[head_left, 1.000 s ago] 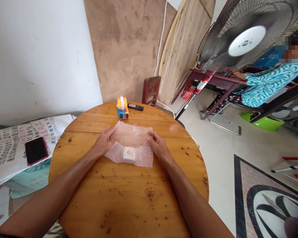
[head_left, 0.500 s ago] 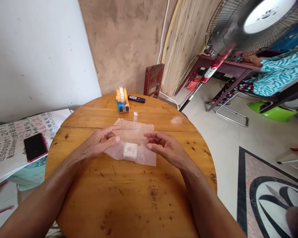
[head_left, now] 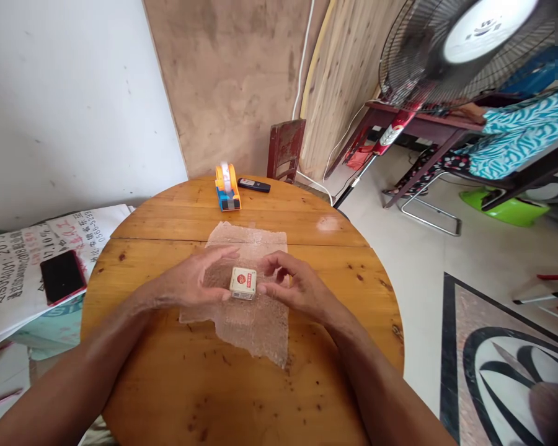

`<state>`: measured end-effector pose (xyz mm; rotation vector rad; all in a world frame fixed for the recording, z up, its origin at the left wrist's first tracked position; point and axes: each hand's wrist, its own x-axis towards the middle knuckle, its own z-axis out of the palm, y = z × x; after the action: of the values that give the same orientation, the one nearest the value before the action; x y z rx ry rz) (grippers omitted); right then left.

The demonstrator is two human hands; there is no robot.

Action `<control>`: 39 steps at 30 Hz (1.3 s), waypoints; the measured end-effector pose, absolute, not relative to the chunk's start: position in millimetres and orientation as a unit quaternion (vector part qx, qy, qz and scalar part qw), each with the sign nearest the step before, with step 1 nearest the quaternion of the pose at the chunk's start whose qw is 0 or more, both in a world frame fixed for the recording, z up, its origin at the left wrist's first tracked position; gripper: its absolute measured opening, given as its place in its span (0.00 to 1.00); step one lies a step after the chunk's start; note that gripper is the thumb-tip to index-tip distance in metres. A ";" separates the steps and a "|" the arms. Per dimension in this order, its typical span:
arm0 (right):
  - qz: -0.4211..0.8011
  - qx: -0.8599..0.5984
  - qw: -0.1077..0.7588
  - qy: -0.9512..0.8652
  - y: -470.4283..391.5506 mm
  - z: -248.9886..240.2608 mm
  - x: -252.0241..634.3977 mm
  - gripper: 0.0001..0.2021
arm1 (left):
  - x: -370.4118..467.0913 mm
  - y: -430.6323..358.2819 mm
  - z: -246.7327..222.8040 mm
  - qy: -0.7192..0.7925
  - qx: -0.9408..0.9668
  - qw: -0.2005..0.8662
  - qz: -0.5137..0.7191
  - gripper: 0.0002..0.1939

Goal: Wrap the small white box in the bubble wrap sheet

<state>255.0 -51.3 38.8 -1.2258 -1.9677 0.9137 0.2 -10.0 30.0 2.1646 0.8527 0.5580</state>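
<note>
A small cream box (head_left: 243, 283) with red print sits on a sheet of bubble wrap (head_left: 255, 325), which lies spread on the round wooden table (head_left: 167, 359). On the box's left, my left hand (head_left: 199, 279) has its fingers apart, the thumb tip close to the box's edge. My right hand (head_left: 295, 285) is at the right side, fingers curved and apart, its thumb near the box. Neither hand appears to grip anything; whether the thumbs touch the box is hard to tell.
An orange and blue tape dispenser (head_left: 227, 187) and a black remote-like object (head_left: 253, 185) stand at the table's far edge. A phone (head_left: 62, 277) lies on printed sacks at left. Beyond, right, are a fan (head_left: 474, 49) and a seated person in a patterned sleeve (head_left: 525, 133).
The bubble wrap that covered the box has been opened out toward me, so the box is now uncovered. My hands have moved slightly lower, beside the box.
</note>
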 end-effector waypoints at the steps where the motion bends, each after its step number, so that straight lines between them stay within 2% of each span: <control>1: 0.315 -0.452 0.325 -0.768 -51.2 34.2 252.2 0.18 | 1.4 -10.5 27.2 0.326 0.851 0.357 0.204 0.45; 4: 0.249 -0.400 0.324 -0.820 -51.7 22.4 243.6 0.30 | 3.8 -11.7 18.8 0.335 0.868 0.327 0.168 0.54; 6: 0.227 -0.397 0.306 -0.835 -51.9 17.6 238.2 0.32 | 6.0 -11.8 13.1 0.341 0.872 0.316 0.157 0.55; 10: 0.204 -0.416 0.281 -0.840 -51.2 16.5 234.8 0.27 | 11.9 -11.5 0.9 0.344 0.877 0.301 0.148 0.57; 16: 0.234 -0.489 0.344 -0.767 -51.4 47.3 266.0 0.17 | 19.1 -15.5 -10.1 0.346 0.900 0.232 0.128 0.59; 20: 0.195 -0.599 0.314 -0.710 -56.2 61.8 305.9 0.15 | 22.1 -19.7 -4.4 0.319 0.920 0.197 0.115 0.56; 25: 0.117 -0.717 0.204 -0.656 -61.5 44.4 358.6 0.16 | 26.1 -23.6 7.1 0.291 0.931 0.181 0.123 0.37; 27: 0.064 -0.711 0.177 -0.678 -67.1 46.6 364.3 0.17 | 26.7 -24.5 9.1 0.292 0.930 0.187 0.121 0.35; 30: -0.030 -0.683 0.251 -0.685 -88.0 70.1 333.3 0.16 | 26.7 -24.7 8.2 0.282 0.933 0.186 0.123 0.37; 33: 0.072 -0.538 0.302 -0.783 -113.3 94.2 260.3 0.11 | 26.8 -22.5 3.3 0.279 0.937 0.161 0.134 0.33; 35: 0.160 -0.391 0.194 -0.886 -120.2 97.2 208.8 0.09 | 27.4 -20.2 -0.5 0.280 0.941 0.139 0.130 0.27; 36: 0.166 -0.343 0.130 -0.915 -119.0 94.8 188.0 0.09 | 27.8 -19.1 -2.0 0.277 0.944 0.131 0.125 0.24; 37: 0.153 -0.319 0.083 -0.932 -115.0 90.8 172.3 0.08 | 28.2 -18.4 -3.1 0.275 0.945 0.125 0.123 0.24; 39: 0.096 -0.366 0.030 -0.925 -100.9 82.2 157.5 0.08 | 29.0 -18.2 -3.8 0.274 0.944 0.129 0.129 0.26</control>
<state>157.5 -100.9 82.2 -1.1293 -2.8517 0.2960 29.0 -18.2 -3.8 2.7460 0.7963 0.3754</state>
